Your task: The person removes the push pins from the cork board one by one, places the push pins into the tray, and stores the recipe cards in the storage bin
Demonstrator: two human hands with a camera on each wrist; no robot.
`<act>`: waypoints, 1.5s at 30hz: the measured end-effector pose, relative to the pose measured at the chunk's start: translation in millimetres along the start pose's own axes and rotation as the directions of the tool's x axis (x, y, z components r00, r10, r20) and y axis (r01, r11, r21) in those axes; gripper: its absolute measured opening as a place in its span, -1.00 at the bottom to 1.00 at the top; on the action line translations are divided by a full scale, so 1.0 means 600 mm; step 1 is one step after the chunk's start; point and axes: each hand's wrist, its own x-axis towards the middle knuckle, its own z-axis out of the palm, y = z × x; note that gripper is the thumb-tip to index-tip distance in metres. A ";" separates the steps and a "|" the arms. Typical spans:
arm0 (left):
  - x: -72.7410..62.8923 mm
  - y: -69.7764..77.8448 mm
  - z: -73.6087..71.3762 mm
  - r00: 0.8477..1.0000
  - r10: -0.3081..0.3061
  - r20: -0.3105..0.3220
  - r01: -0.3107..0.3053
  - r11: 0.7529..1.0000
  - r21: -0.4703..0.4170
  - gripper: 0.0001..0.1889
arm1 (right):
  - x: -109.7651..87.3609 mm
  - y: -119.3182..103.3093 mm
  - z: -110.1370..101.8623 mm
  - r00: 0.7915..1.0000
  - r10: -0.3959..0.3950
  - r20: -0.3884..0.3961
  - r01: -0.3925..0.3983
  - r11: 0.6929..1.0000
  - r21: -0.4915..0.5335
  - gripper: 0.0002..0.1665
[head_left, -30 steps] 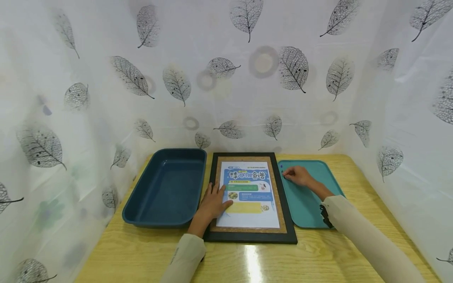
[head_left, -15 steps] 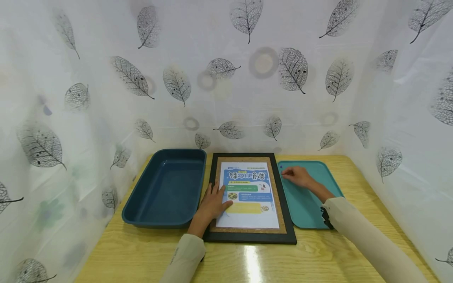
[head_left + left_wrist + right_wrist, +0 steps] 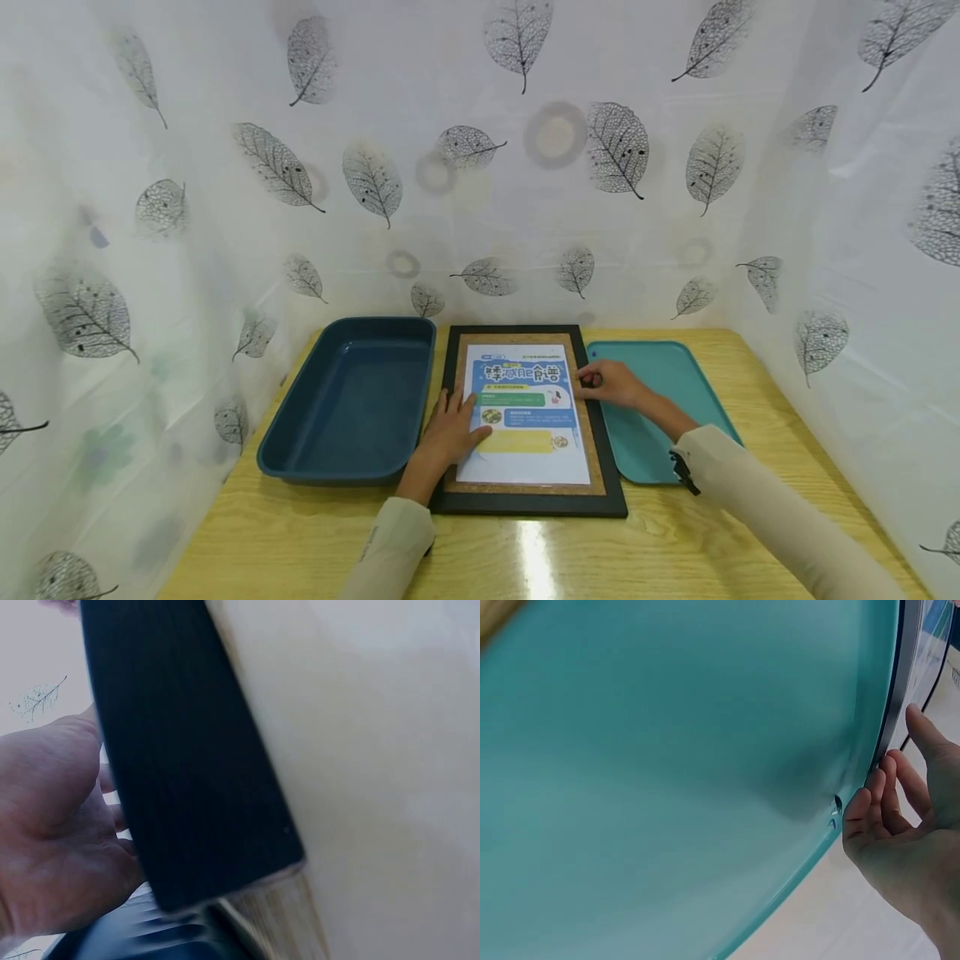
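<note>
A black-framed cork board (image 3: 615,505) lies on the table with a printed poster (image 3: 517,467) on it. My left hand (image 3: 447,437) rests over the board's left edge, fingers spread and thumb on the poster. In the left wrist view this hand (image 3: 60,825) is partly behind the dark frame bar (image 3: 187,765). My right hand (image 3: 611,385) is at the board's right edge, thumb and forefinger near the poster. The right wrist view shows this hand (image 3: 915,817) with several fingers curled beside the frame; whether it holds anything, I cannot tell. A small blue piece (image 3: 595,354) lies in the teal tray (image 3: 652,450).
A deep dark-blue bin (image 3: 345,417) stands close at the board's left. On the right, the teal tray sits alongside the board. White leaf-patterned curtains (image 3: 480,208) enclose the wood-grain table (image 3: 480,558) at the back and both sides.
My right hand has moved left from over the tray's upper-left part to the board's right edge. My left hand has stayed in place on the board.
</note>
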 end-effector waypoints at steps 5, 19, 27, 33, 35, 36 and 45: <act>0.001 -0.002 0.002 1.000 -0.002 -0.005 0.002 1.000 -0.004 -0.18 | -0.002 -0.006 0.008 0.999 -0.039 0.001 0.039 0.999 0.023 -0.44; 0.008 -0.013 0.011 0.998 -0.024 -0.063 0.014 0.987 -0.159 -0.01 | -0.003 -0.005 0.024 0.999 0.032 -0.029 -0.032 0.999 0.006 -0.39; 0.010 -0.013 0.019 0.976 -0.150 -0.155 0.077 0.913 -0.400 -0.20 | -0.011 -0.003 0.026 0.998 0.053 -0.032 -0.052 0.999 0.012 -0.39; 0.013 -0.007 0.021 0.948 -0.248 -0.199 0.113 0.847 -0.519 -0.23 | -0.014 0.002 0.032 0.997 0.067 -0.042 -0.066 0.998 0.019 -0.39; 0.015 -0.005 0.021 0.943 -0.274 -0.189 0.129 0.824 -0.552 -0.22 | -0.014 0.003 0.034 0.996 0.071 -0.045 -0.070 0.997 0.016 -0.39; 0.016 -0.004 0.021 0.941 -0.285 -0.182 0.137 0.813 -0.566 -0.21 | -0.014 0.003 0.034 0.996 0.075 -0.046 -0.074 0.997 0.017 -0.39; 0.019 -0.002 0.019 0.934 -0.298 -0.197 0.126 0.791 -0.599 -0.14 | -0.012 -0.002 0.031 0.997 0.069 -0.046 -0.067 0.997 0.042 -0.38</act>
